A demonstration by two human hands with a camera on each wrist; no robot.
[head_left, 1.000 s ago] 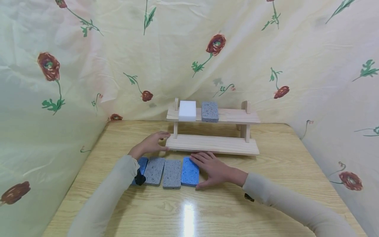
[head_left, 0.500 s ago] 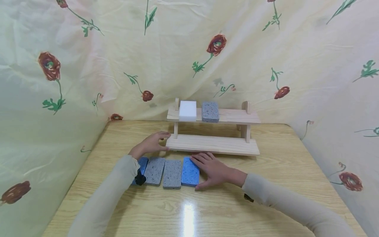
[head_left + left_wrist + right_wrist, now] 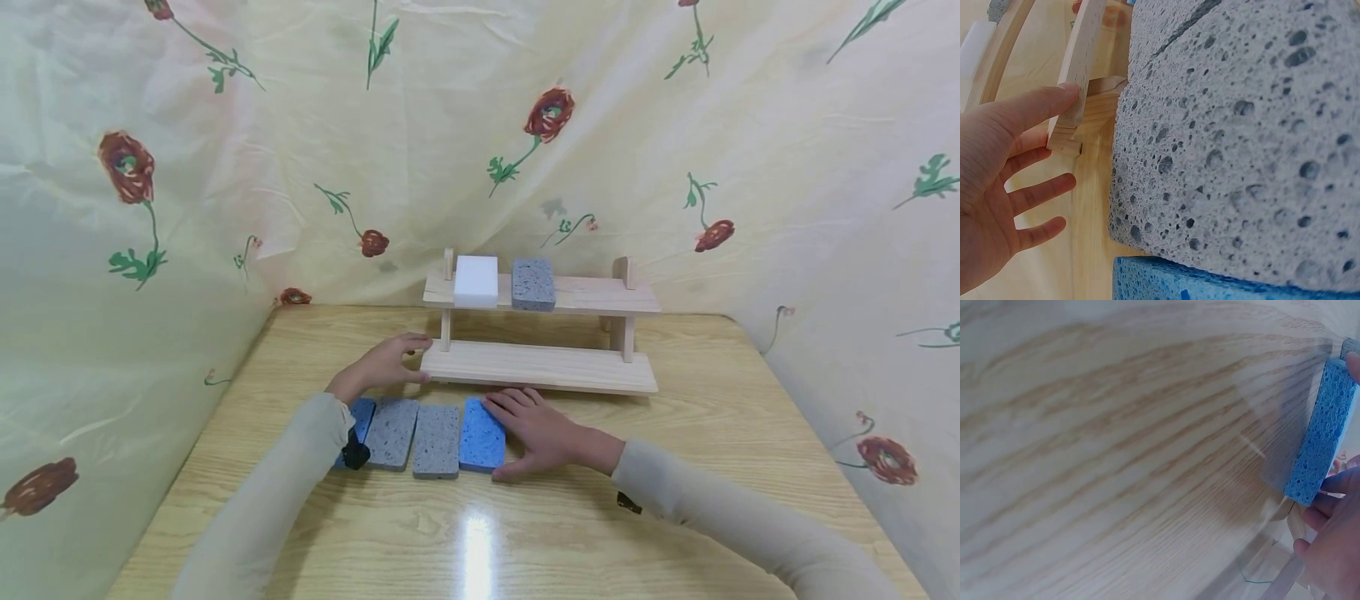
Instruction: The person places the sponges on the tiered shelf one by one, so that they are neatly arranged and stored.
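My left hand [image 3: 382, 362] is at the left end of a two-tier wooden shelf [image 3: 536, 367]. In the left wrist view its thumb [image 3: 1038, 106] touches the lower board's end, and the other fingers spread loosely beyond it. My right hand [image 3: 543, 433] rests along the right side of a blue sponge [image 3: 482, 437], fingertips on its far right corner and thumb by its near one. The right wrist view shows the sponge's blue side [image 3: 1319, 434] between thumb and fingers. Left of it lie two grey sponges [image 3: 436, 442] and another blue sponge [image 3: 362, 418], partly hidden by my left wrist.
On the shelf's upper board sit a white block [image 3: 476, 282] and a speckled grey sponge [image 3: 533, 285], side by side. The wood-grain table [image 3: 420, 542] is enclosed by a flowered cloth [image 3: 450, 150] at the back and sides.
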